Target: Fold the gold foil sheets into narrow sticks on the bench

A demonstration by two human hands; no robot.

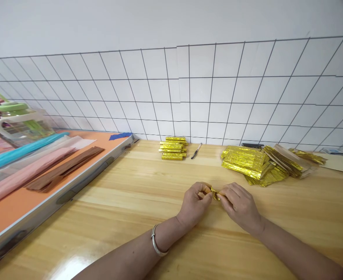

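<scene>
Between my two hands is a small piece of gold foil paper (214, 193), pinched at both ends above the wooden table. My left hand (195, 203), with a bangle on its wrist, grips the left end between thumb and fingers. The right end is held by my right hand (239, 203), thumb and fingertips pressed together. Most of the piece is hidden by the fingers. Beyond my right hand lies a loose pile of gold foil sheets (243, 159). Farther back, a neat stack of narrow gold foil strips (172, 149) sits near the wall.
A pen (196, 151) lies beside the stack. At left, a raised orange board (81, 171) bears brown paper (65, 169), pink paper (31, 171), blue paper (22, 151) and a clear jug with a green lid (25, 120). The white gridded wall (202, 91) bounds the table.
</scene>
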